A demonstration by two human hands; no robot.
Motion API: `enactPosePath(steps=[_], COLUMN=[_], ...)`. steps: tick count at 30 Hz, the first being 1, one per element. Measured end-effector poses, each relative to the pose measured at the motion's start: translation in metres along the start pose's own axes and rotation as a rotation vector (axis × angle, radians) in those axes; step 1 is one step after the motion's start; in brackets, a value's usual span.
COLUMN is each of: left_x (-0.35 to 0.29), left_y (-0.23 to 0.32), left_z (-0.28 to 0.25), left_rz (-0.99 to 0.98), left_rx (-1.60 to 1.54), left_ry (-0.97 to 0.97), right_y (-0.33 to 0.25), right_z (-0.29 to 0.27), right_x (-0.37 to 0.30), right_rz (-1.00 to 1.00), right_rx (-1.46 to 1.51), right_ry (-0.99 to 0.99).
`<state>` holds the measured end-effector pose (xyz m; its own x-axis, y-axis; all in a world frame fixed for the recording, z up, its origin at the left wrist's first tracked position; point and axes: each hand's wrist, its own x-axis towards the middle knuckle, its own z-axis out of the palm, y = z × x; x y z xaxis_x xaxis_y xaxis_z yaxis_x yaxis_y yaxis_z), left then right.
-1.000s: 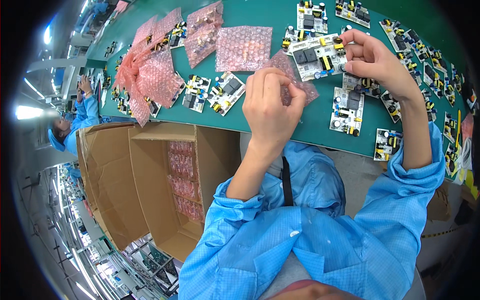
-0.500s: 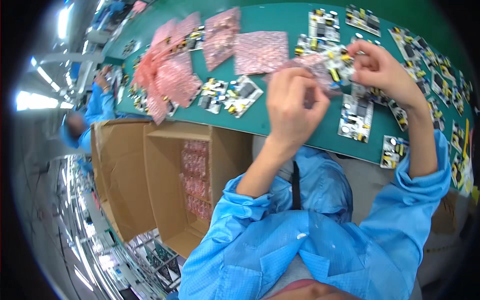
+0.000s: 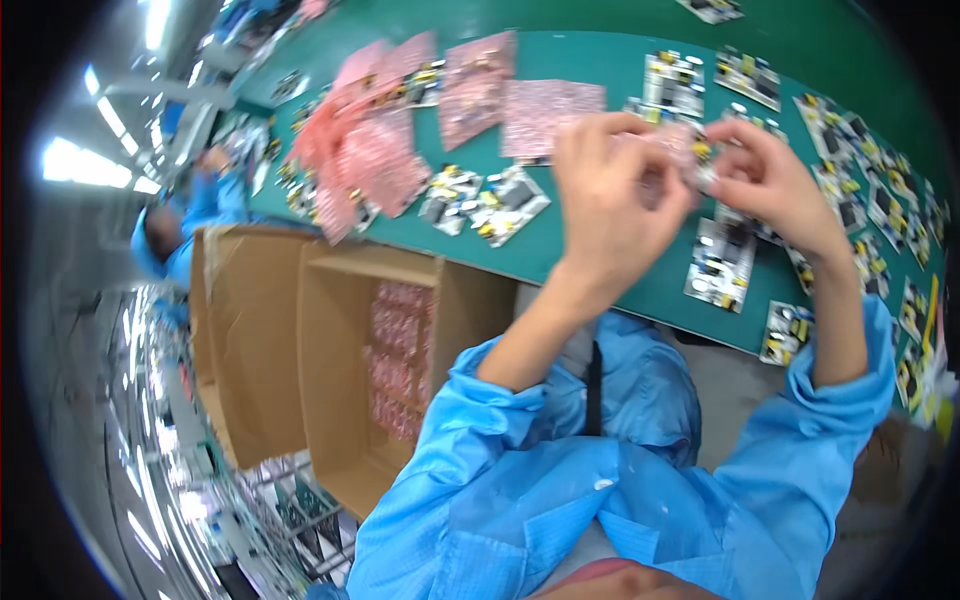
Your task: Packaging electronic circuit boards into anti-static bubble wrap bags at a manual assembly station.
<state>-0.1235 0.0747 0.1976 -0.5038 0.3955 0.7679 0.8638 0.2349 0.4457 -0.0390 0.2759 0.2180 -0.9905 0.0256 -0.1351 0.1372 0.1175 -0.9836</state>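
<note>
My left hand (image 3: 612, 205) is closed on a pink bubble-wrap bag (image 3: 670, 142), held above the green tabletop (image 3: 575, 250). At the bag's right end, my right hand (image 3: 785, 190) pinches a small circuit board (image 3: 702, 152). Most of that board is hidden by the bag and my fingers, with only some yellow and pale parts showing. Behind my left hand, a pink bubble-wrap bag (image 3: 545, 112) lies flat. Below my right hand rests a loose circuit board (image 3: 720, 265) with white, black and yellow parts.
Pink bubble-wrap bags (image 3: 375, 165) are heaped at the left. Many circuit boards (image 3: 850, 150) spread across the right side. An open cardboard box (image 3: 330, 340) holding pink bagged items (image 3: 395, 350) stands at the table's near edge. Another person (image 3: 175, 230) in blue works at far left.
My right hand has moved the circuit board left and lower against the bag, so less of the board shows. The view has shifted slightly, moving the whole table down in the picture.
</note>
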Motion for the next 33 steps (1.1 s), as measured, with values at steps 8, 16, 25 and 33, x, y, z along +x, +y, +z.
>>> enactPosePath(steps=[8, 16, 25, 33], left_x=[0.005, 0.030, 0.053, -0.006], left_y=[0.002, 0.010, 0.003, -0.065], left_z=[0.009, 0.022, 0.004, -0.009], left_rz=[-0.078, -0.044, -0.413, -0.734], left_rx=[0.014, -0.022, -0.910, -1.289], left_ry=[-0.049, -0.067, 0.128, -0.271], right_y=[0.004, 0.005, 0.009, -0.001], right_z=[-0.002, -0.011, -0.022, -0.009], right_x=[0.006, 0.006, 0.010, 0.007], right_rz=[-0.090, -0.141, -0.240, -0.260], right_rx=[0.048, 0.084, 0.224, 0.302], right_ry=[0.106, 0.129, 0.185, 0.034])
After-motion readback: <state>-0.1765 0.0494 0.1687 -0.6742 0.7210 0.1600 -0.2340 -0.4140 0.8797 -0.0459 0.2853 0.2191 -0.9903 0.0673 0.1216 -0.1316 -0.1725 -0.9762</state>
